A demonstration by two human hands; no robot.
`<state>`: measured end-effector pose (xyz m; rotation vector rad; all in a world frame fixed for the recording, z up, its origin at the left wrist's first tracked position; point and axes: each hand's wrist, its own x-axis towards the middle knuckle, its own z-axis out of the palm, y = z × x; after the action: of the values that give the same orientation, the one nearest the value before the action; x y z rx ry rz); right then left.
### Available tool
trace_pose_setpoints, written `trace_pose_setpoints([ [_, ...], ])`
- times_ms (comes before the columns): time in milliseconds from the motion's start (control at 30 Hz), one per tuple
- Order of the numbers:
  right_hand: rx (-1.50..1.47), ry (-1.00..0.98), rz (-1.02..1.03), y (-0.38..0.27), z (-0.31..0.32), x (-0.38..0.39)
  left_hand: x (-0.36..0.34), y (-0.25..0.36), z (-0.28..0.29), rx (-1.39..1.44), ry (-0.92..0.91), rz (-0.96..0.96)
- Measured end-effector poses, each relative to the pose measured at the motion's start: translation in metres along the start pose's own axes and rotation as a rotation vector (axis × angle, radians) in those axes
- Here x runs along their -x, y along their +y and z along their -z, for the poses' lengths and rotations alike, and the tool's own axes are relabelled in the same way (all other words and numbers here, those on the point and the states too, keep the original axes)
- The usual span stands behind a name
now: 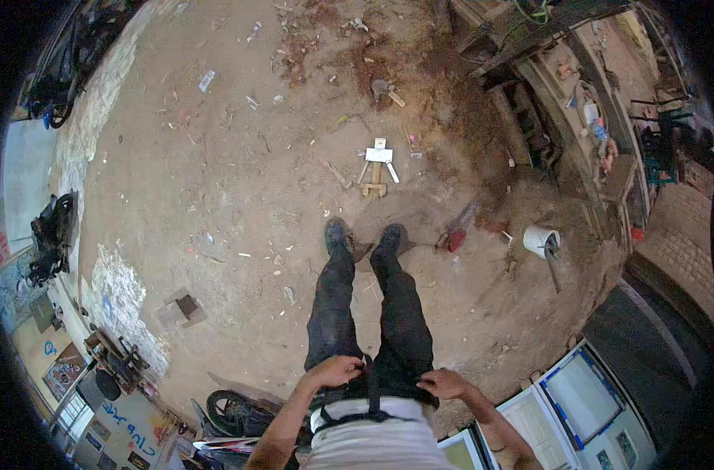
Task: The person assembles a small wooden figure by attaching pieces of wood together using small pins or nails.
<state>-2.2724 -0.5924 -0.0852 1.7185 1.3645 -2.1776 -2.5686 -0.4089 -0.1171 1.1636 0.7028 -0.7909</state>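
Observation:
My left hand (336, 371) is at my waist, its fingers closed on the dark trousers (333, 313) beside a hanging black strap (371, 384). On the other hip my right hand (445, 383) pinches the same dark cloth near the edge of my white shirt (373, 442). Both forearms are bent inward, and the fingertips are partly hidden in the cloth. On the ground beyond my shoes stands a small wooden frame (374, 189) with a whitish plate (379, 155) across it and two pale legs splayed out.
A mallet-like tool (385, 89) lies on the dirt farther ahead. To the right are a red-ended object (453, 240) and a white bucket (539, 240) with a handle leaning out. Wooden benches (600, 149) line the far right. Motorbikes (53, 235) are parked along the left and behind.

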Motion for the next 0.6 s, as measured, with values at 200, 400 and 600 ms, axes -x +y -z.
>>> trace_pose_setpoints([
  [200, -0.304, 0.185, -0.225, 0.077, 0.119, -0.164, -0.142, -0.080, 0.144, 0.322, 0.108, -0.307],
  [400, 0.158, 0.646, -0.423, 0.278, 0.253, -0.405, -0.277, -0.055, 0.361, 0.219, 0.448, -0.173],
  [600, 0.965, 0.927, -0.114, 0.407, 0.289, -0.578, -0.370, -0.026, 0.438, 0.177, 0.305, -0.504],
])
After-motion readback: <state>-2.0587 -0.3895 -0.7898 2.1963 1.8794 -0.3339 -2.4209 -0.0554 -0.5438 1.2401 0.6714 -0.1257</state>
